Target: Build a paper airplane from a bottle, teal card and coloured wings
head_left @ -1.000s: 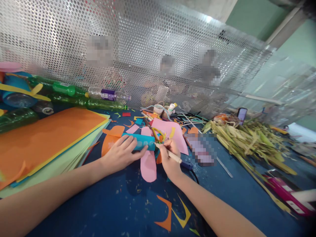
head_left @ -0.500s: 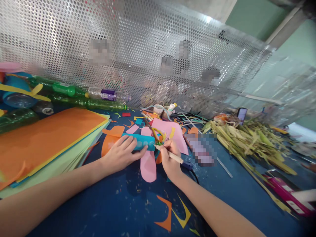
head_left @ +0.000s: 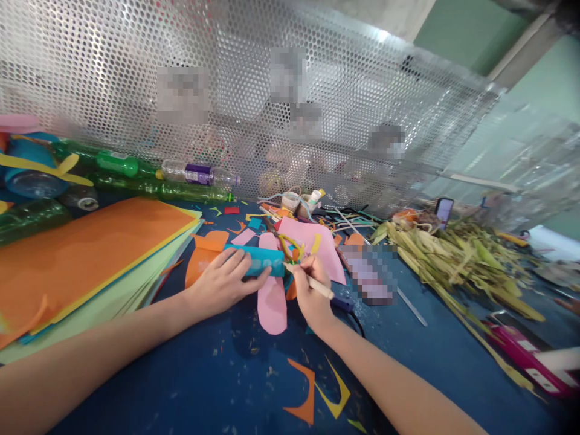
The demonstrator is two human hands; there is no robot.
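My left hand [head_left: 222,278] rests over a blue paper-wrapped tube [head_left: 265,262], fingers pressed on it to hold it steady. Pale marks run along the tube's side. A long pink paper strip with rounded ends [head_left: 272,311] crosses beneath the tube, and orange paper pieces [head_left: 198,260] stand at its left end. In a pinch, my right hand [head_left: 313,296] holds a white marker [head_left: 321,288] with its tip at the tube's right end. Just behind that tip are yellow-handled scissors [head_left: 285,246], partly hidden. A pink sheet [head_left: 328,248] lies behind my right hand.
Stacked coloured sheets [head_left: 113,241] and plastic bottles [head_left: 181,190] are at the left. Paper offcuts [head_left: 308,393] lie in front. A blurred phone-like object [head_left: 369,278], dried husks [head_left: 457,260] and a magenta tool [head_left: 528,356] are at the right. Behind is a perforated metal screen [head_left: 254,78].
My hands, the tube and the marker stay nearly in place; the marker's rear end dips very slightly left. Behind the screen, a person has shifted to the left.
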